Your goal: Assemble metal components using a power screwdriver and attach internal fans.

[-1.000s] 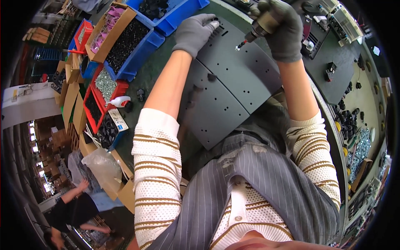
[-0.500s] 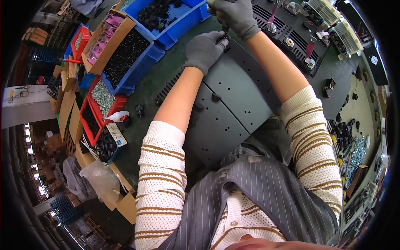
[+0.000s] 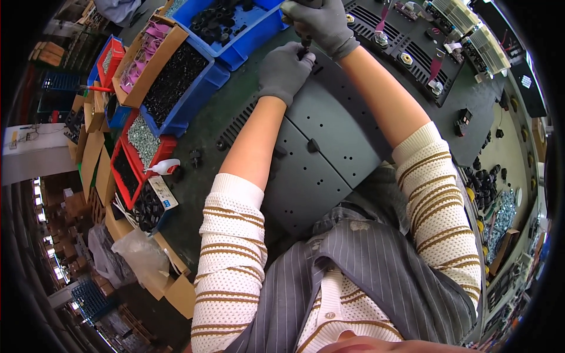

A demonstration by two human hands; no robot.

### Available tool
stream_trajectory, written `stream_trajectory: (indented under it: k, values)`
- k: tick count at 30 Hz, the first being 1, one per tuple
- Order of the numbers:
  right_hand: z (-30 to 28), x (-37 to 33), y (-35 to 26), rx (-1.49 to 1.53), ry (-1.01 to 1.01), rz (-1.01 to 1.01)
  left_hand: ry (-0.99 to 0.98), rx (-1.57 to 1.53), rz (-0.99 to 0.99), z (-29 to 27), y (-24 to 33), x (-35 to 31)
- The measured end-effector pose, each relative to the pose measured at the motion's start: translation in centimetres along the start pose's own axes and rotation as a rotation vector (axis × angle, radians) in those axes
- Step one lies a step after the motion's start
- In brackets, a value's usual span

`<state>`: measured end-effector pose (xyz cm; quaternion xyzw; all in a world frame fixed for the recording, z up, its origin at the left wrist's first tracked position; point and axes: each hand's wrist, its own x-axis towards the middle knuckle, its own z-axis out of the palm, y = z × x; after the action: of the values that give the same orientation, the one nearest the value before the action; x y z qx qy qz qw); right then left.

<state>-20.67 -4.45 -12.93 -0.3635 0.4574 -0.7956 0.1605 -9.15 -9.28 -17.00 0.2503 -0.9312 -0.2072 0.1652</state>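
Note:
A dark grey panel with small holes lies tilted on the bench and reaches back to my lap. Over its far edge my gloved right hand is closed round a dark-handled screwdriver, whose shaft points down. My gloved left hand is closed at the far left corner of the panel, fingertips pinched beside the screwdriver's lower end; what they hold there is hidden. A small black piece sits at the seam across the panel.
Blue bins of black parts, a cardboard box of pink pieces and red trays of screws stand at left. A white bottle lies beside them. At right is a black slotted plate with fittings on it.
My right hand and the screwdriver have shifted slightly left. The left hand has moved a little left with them. The small black piece on the seam looks turned and sits slightly nearer me.

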Motion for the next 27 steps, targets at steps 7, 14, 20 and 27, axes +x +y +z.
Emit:
stream_trajectory:
  k: [7, 14, 20, 27]
  values:
    - [0.3, -0.5, -2.6, 0.014, -0.082, -0.041, 0.032, -0.166, 0.230, 0.0, -0.6, 0.1]
    - [-0.8, -0.4, -1.3, -0.042, -0.153, -0.260, 0.026, -0.015, 0.178, 0.5, 0.1, 0.4]
    - [-0.9, -1.1, -2.3, 0.033, -0.025, -0.021, 0.014, -0.057, 0.131, 0.4, 0.1, 0.0]
    - [-1.3, -1.3, -1.0, 0.333, -0.202, -0.294, 0.024, -0.097, 0.170, 0.7, 0.3, -0.2]
